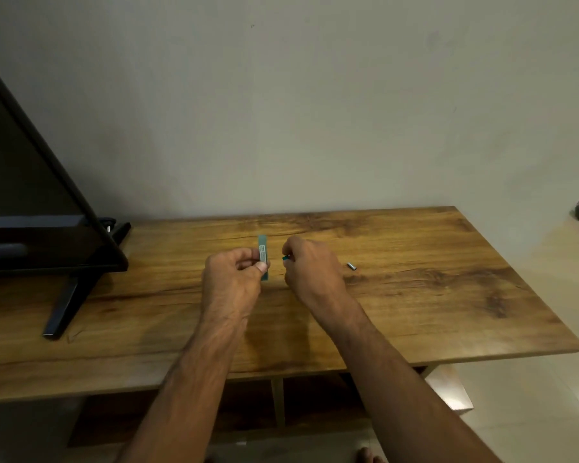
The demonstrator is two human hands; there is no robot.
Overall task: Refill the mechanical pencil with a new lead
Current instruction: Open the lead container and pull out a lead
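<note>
Over grained wood table (415,295), left hand (234,279) pinching flat teal lead case (263,257)

Wooden table (415,295), black monitor (30,195) on stand, grey wall (315,111)

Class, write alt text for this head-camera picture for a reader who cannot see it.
Over a wooden table, a person's left hand holds a slim green lead case upright, while the right hand pinches a small teal piece. A small metal cap lies to the right; a dark screen stands at left.
</note>
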